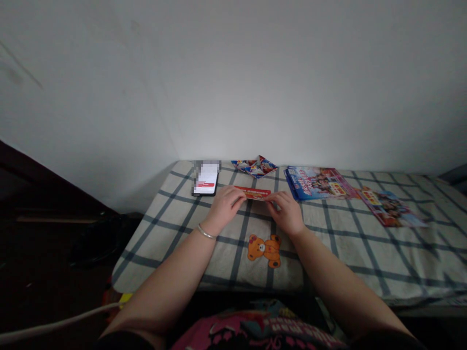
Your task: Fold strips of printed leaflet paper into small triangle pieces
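Observation:
A narrow strip of red printed paper (255, 193), apparently folded, lies across the space between my two hands, close to the tablecloth. My left hand (225, 204) pinches its left end, with a silver bangle on that wrist. At the other end, the fingers of my right hand (286, 210) close on the paper. Just beyond the strip are folded paper pieces (257, 167) with pointed corners, in blue, red and white print. The fingertips partly cover the strip's ends.
A phone (206, 180) with a lit screen lies left of the folded pieces. Printed flyers (317, 183) are stacked at the right, with another flyer (394, 206) beside them. The checked tablecloth (175, 204) bears a bear picture (264, 250). A white wall (255, 82) stands behind.

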`<state>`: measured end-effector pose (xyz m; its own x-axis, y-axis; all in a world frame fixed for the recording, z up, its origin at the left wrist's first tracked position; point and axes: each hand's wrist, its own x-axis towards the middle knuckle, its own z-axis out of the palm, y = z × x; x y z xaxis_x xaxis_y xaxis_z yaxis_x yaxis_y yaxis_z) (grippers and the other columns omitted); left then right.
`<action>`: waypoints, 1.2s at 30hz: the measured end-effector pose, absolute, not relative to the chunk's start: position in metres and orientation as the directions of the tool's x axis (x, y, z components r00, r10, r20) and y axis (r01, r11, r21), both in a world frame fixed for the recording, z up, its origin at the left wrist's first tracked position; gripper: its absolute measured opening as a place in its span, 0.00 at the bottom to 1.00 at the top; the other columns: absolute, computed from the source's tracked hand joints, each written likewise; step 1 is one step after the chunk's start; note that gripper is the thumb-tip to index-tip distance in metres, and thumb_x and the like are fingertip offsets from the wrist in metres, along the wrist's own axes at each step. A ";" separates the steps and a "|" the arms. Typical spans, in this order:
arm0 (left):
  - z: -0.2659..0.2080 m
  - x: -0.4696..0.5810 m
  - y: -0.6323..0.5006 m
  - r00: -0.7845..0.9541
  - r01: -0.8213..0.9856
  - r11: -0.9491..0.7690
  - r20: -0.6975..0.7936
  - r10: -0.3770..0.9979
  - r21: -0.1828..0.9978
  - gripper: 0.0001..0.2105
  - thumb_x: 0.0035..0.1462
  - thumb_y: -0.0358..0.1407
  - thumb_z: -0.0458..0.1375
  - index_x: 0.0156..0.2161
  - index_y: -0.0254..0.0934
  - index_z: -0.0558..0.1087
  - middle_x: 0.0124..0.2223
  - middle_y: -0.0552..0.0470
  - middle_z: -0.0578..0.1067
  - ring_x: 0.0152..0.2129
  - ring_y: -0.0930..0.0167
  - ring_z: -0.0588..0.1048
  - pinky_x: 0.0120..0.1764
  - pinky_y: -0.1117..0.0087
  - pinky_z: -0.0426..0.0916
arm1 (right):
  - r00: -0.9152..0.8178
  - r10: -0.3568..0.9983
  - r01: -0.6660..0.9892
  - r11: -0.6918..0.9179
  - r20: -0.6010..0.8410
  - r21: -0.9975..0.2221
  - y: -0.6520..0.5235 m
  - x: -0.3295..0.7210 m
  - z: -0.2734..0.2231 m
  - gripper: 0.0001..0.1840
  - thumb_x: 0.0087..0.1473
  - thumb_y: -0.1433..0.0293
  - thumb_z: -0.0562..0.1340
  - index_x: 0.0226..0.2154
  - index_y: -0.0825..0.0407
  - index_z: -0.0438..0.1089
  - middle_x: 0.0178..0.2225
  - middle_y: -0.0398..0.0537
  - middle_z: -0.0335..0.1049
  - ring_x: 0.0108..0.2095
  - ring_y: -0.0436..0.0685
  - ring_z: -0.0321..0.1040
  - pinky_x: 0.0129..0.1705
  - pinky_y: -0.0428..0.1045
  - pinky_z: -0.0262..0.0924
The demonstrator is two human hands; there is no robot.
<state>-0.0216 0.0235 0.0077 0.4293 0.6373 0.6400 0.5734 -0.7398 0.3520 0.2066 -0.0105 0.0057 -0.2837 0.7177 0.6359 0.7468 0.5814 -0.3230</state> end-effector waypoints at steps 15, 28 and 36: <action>0.017 0.005 0.002 0.573 0.664 -0.744 0.585 0.574 0.080 0.05 0.56 0.30 0.55 0.35 0.40 0.73 0.38 0.52 0.76 0.37 0.66 0.71 0.56 0.55 0.59 | -0.439 0.691 0.795 0.596 0.574 -0.111 -0.016 0.186 0.009 0.09 0.60 0.69 0.57 0.32 0.50 0.72 0.32 0.48 0.73 0.36 0.56 0.63 0.41 0.51 0.60; 0.017 -0.001 0.006 0.504 0.695 -0.707 0.613 0.609 0.132 0.04 0.53 0.29 0.55 0.31 0.39 0.70 0.32 0.53 0.75 0.34 0.67 0.71 0.55 0.57 0.61 | -0.383 0.697 0.793 0.585 0.605 -0.172 -0.017 0.193 0.012 0.07 0.59 0.70 0.57 0.31 0.50 0.69 0.32 0.48 0.71 0.36 0.57 0.64 0.41 0.51 0.60; 0.015 -0.011 0.012 0.450 0.696 -0.693 0.639 0.624 0.188 0.04 0.53 0.29 0.55 0.30 0.39 0.70 0.31 0.54 0.76 0.33 0.68 0.72 0.53 0.58 0.61 | -0.277 0.740 0.794 0.536 0.613 -0.287 -0.014 0.208 0.011 0.04 0.58 0.71 0.57 0.32 0.49 0.66 0.32 0.48 0.70 0.38 0.58 0.65 0.41 0.52 0.61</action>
<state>-0.0107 0.0121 0.0146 0.4497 0.6245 0.6386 0.6957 -0.6933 0.1881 0.2075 -0.0145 0.0112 -0.2775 0.7395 0.6133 0.7936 0.5362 -0.2875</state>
